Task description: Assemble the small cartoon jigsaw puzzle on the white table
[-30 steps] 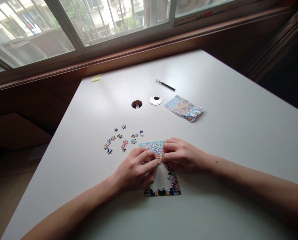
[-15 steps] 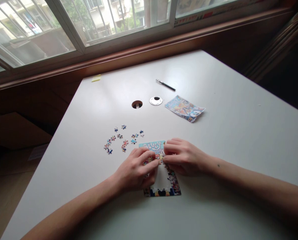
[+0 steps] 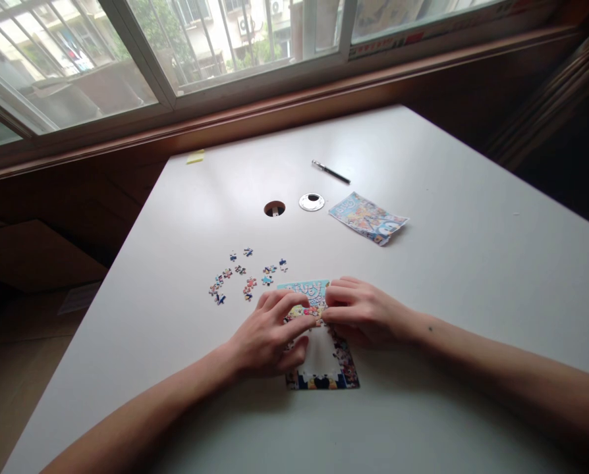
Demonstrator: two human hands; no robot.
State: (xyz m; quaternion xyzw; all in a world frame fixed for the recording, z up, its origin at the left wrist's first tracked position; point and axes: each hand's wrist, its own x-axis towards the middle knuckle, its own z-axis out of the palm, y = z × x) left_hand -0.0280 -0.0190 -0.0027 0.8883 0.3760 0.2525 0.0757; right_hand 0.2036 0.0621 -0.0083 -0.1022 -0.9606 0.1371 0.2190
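Note:
A partly assembled jigsaw puzzle (image 3: 319, 382) lies flat on the white table, its border joined around a bare white middle. My left hand (image 3: 277, 329) rests over its left side, the index finger stretched onto the pieces and the thumb apart. Opposite it, my right hand (image 3: 361, 309) is curled at the right side, fingertips together against the puzzle near the left index tip. Whatever those right fingers grip is hidden. Loose puzzle pieces (image 3: 251, 282) are scattered to the left, beyond my left hand.
A creased picture sheet (image 3: 368, 218) lies beyond my right hand. Behind it are a black pen (image 3: 331, 172) and a round silver cover (image 3: 311, 202) beside a cable hole (image 3: 275, 209). A yellow sticky note (image 3: 195, 157) is at the far left edge, below the window.
My left thumb and index finger have spread further apart, with the index still on the puzzle. My right hand stays nearly in place. The whole view has shifted slightly.

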